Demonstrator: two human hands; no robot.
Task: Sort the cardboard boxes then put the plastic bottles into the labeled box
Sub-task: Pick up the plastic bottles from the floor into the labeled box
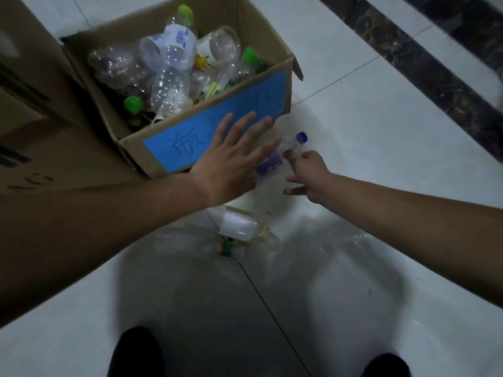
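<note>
An open cardboard box (pixel 277 31) with a blue handwritten label (pixel 239 110) on its front stands on the floor, holding several empty plastic bottles (pixel 171 63). My left hand (pixel 231 159) is spread open in front of the label, holding nothing. My right hand (pixel 310 175) reaches toward a clear bottle with a purple label and blue cap (pixel 280 156) lying on the floor by the box's front corner; its fingers are apart and just beside the bottle. More clear bottles (pixel 236 229) lie on the floor below my hands.
A larger brown cardboard box (pixel 35 131) stands to the left, touching the labeled box. The floor is white tile with a dark marble strip (pixel 435 66) at the upper right. My two dark shoes (pixel 136 352) show at the bottom edge.
</note>
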